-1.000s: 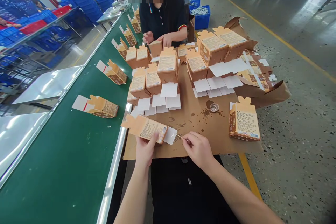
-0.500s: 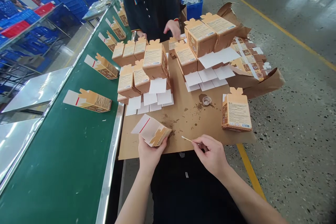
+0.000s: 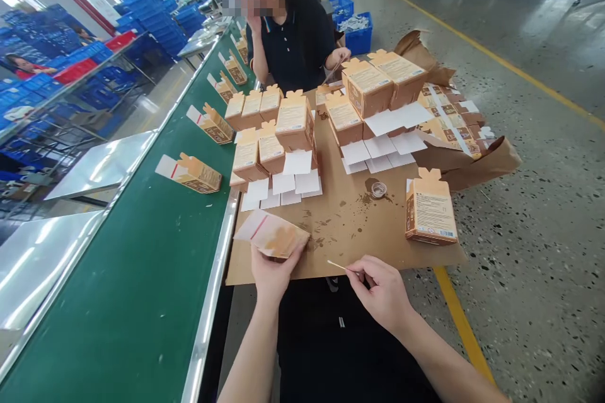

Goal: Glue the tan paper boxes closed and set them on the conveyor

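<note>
My left hand (image 3: 274,271) grips a small orange-and-brown carton (image 3: 283,240), tilted above the near left of the brown cardboard sheet. Its white flap with a red strip points left, and motion blurs its print. In my right hand (image 3: 380,286) a thin cotton swab (image 3: 336,264) is pinched, its pale tip aimed left at the carton but apart from it. A small clear round cup (image 3: 379,189) sits on the cardboard (image 3: 363,233), with dark wet-looking spots around it. To the right stands another carton (image 3: 430,208), upright.
Stacked cartons (image 3: 293,119) with white flaps fill the left back of the cardboard, more cartons (image 3: 368,79) the right back. Several cartons (image 3: 193,173) stand along the green conveyor belt (image 3: 127,302). Across the table a person (image 3: 297,44) in a dark shirt sits. Torn brown wrapping (image 3: 486,164) overhangs at right.
My view has tilted up slightly, so the scene sits lower and further right. The carton in my left hand has turned a little. The person opposite has raised one hand toward the head.
</note>
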Action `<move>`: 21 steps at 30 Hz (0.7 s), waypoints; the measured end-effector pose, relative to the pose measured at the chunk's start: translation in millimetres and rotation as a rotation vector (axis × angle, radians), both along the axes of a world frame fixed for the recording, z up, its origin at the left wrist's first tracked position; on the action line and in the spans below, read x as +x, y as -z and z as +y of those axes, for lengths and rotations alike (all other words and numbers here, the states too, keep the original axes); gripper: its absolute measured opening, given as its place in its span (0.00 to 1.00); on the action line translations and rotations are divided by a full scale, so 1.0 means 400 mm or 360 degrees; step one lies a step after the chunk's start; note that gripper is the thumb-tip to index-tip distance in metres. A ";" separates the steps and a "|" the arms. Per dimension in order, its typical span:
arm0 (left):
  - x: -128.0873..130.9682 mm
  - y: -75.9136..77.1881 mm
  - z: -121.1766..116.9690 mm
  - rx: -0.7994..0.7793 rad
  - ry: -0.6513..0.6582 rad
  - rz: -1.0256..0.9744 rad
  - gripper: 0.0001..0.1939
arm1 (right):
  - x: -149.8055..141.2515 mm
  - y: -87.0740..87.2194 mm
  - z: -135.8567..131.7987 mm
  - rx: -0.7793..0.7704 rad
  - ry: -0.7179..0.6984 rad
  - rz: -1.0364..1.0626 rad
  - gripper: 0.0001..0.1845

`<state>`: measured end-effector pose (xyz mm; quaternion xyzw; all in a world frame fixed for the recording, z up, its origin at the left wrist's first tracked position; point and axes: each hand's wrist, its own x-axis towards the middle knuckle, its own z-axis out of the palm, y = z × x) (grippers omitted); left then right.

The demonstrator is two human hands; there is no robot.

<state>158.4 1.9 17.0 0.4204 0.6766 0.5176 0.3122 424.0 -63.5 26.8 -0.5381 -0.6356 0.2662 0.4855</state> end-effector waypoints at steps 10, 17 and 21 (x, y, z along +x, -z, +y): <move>-0.455 -0.102 0.041 0.0261 -0.0782 0.0019 0.52 | 0.056 0.022 0.000 -0.0044 0.0051 0.0115 0.18; -0.493 -0.065 0.007 0.0031 -0.0865 0.0091 0.49 | 0.065 -0.005 0.030 0.0042 -0.0008 0.0071 0.17; -0.456 -0.033 -0.089 0.0446 -0.0992 0.0403 0.43 | 0.099 -0.033 0.028 0.0129 0.0099 0.0068 0.14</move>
